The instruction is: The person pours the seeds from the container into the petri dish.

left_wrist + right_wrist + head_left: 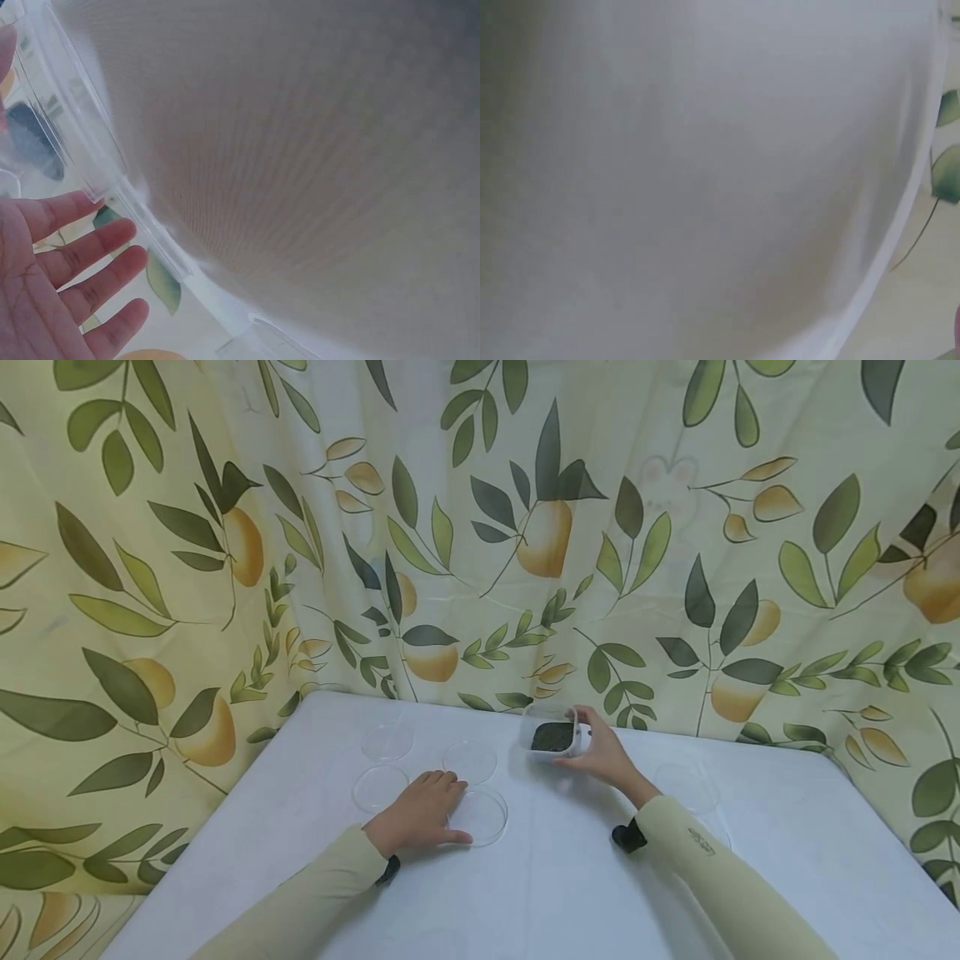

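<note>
My right hand (603, 758) grips a clear, squarish plastic container (528, 739) near the table's far edge, thumb on the near side and fingers on the far side. Dark, soil-like material (552, 737) lies inside it. Over the white table, my left hand (422, 810) is spread at the left side of a clear round dish (489, 820). Its thumb is by the near rim and its index finger by the far rim; the left wrist view shows the index fingertip (86, 201) at the dish edge (90, 161), other fingers extended. The right wrist view misses the container.
More clear round dishes stand near the left hand: one behind (469, 762), one to the left (375, 789) and one farther back (387, 741). Another clear round piece (686, 787) lies beyond the right forearm. A leaf-and-fruit patterned curtain (480, 527) hangs behind the white-covered table (525, 893).
</note>
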The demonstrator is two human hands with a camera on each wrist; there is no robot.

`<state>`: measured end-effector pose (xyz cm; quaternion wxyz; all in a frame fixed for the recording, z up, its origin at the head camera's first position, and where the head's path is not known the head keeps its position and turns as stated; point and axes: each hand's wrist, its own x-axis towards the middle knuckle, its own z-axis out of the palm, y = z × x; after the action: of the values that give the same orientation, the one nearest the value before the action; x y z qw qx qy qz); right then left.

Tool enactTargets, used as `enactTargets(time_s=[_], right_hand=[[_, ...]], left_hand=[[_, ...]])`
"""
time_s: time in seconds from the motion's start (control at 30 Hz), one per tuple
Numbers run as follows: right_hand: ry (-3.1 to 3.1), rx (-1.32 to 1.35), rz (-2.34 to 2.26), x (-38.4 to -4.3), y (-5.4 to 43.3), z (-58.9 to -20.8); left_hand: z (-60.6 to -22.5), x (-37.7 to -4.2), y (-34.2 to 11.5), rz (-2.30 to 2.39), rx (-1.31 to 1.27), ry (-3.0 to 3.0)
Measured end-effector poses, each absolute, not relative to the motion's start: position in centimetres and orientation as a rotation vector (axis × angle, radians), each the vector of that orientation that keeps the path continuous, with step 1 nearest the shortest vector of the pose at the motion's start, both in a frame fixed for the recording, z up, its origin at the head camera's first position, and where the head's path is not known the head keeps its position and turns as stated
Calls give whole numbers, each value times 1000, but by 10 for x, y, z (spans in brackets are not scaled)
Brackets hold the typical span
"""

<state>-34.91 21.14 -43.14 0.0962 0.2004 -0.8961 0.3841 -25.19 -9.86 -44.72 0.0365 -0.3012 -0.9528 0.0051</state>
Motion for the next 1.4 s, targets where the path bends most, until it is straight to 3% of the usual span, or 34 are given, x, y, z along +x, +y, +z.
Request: enactTargets(time_s=[0.8, 1.4], right_hand=[[-2583, 703, 912, -290, 178, -420], [-2417, 911, 736, -276, 167, -419]], left_hand=[[-450, -253, -100, 59, -934, -2914], [-449, -252, -100, 62, -945, -2901]])
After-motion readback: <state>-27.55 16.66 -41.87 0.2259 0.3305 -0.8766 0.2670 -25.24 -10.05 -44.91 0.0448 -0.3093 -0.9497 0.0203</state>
